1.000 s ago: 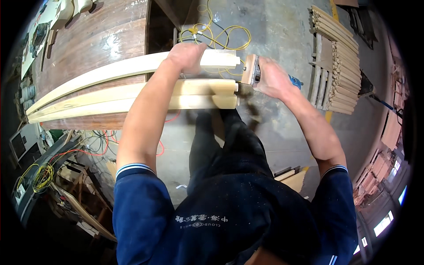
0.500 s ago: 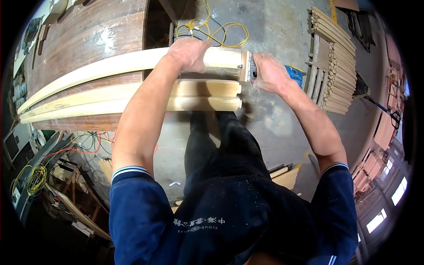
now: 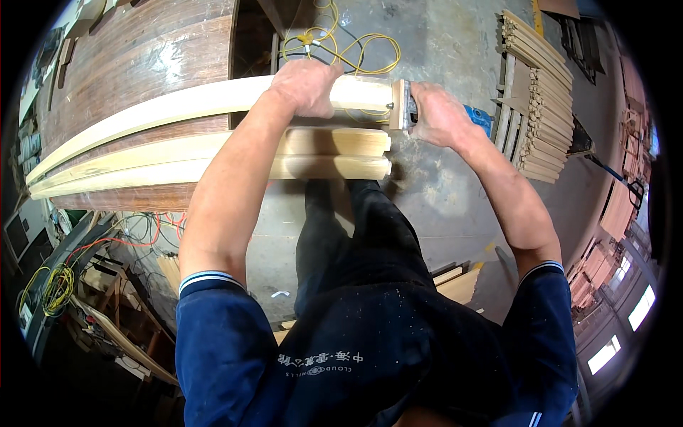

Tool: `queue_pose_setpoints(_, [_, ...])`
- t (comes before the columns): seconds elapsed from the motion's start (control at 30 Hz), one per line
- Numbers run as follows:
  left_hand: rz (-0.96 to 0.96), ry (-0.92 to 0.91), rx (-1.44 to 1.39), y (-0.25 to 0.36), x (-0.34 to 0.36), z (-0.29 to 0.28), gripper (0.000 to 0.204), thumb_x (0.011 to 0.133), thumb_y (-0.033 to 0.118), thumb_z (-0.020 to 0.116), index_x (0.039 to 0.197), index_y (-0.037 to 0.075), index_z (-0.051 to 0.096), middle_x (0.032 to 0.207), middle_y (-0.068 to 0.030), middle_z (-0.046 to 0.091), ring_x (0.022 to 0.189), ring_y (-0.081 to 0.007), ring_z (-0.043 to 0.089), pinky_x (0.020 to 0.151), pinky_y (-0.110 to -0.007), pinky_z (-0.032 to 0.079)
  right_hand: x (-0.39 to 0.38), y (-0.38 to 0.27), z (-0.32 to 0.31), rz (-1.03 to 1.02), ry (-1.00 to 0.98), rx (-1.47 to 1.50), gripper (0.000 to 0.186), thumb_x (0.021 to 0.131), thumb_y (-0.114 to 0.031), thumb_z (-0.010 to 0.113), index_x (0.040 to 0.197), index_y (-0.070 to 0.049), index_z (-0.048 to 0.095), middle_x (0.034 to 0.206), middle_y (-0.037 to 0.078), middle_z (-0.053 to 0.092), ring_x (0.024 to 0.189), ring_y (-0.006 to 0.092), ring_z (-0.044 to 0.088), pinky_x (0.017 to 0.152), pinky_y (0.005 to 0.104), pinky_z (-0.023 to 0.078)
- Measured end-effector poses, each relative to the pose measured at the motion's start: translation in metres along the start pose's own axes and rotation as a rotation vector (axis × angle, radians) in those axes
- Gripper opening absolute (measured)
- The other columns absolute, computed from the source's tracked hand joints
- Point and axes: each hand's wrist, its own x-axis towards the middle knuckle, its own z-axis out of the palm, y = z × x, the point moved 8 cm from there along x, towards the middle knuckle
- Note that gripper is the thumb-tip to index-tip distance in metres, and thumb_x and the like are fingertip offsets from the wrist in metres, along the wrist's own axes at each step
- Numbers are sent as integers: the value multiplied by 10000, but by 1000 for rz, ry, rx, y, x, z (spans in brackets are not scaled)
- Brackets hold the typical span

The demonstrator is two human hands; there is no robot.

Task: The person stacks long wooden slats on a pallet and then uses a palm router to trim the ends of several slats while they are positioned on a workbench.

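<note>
Three long pale wooden boards lie side by side on a dark brown wooden table (image 3: 142,57), their ends sticking out past its edge. My left hand (image 3: 307,87) presses down on the farthest board (image 3: 185,107) near its end. My right hand (image 3: 435,114) grips a small hand sander (image 3: 403,105) with a blue part, held flat against that board's end face. The two nearer boards (image 3: 334,153) lie untouched just below my left hand.
A yellow cable (image 3: 341,50) lies coiled on the concrete floor beyond the boards. A stack of wooden slats (image 3: 533,92) stands to the right. More cables and wood offcuts (image 3: 85,285) crowd the lower left, and offcuts (image 3: 455,281) lie by my legs.
Both hands have shifted from the middle board's end to the farthest board. The right hand now holds the sander against that board's end face.
</note>
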Motion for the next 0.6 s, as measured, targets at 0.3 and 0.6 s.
queue_pose_setpoints(0.3, [-51, -53, 11, 6, -5, -3, 472, 703, 169, 729, 1158, 55, 672, 958, -173, 752, 949, -363, 725, 843, -469, 583, 4, 2, 1, 20, -2, -20, 471, 694, -132, 792, 1089, 38, 599, 1061, 283, 666, 1050, 467, 643, 926, 518, 532])
queue_pose_setpoints(0.6, [-9, 18, 45, 2, -1, 2, 521, 686, 210, 736, 1173, 47, 651, 842, -162, 731, 849, -356, 722, 757, -475, 583, 7, 4, 0, 3, 23, -23, 451, 715, -141, 774, 1097, 35, 610, 1039, 281, 670, 1028, 473, 649, 910, 527, 532])
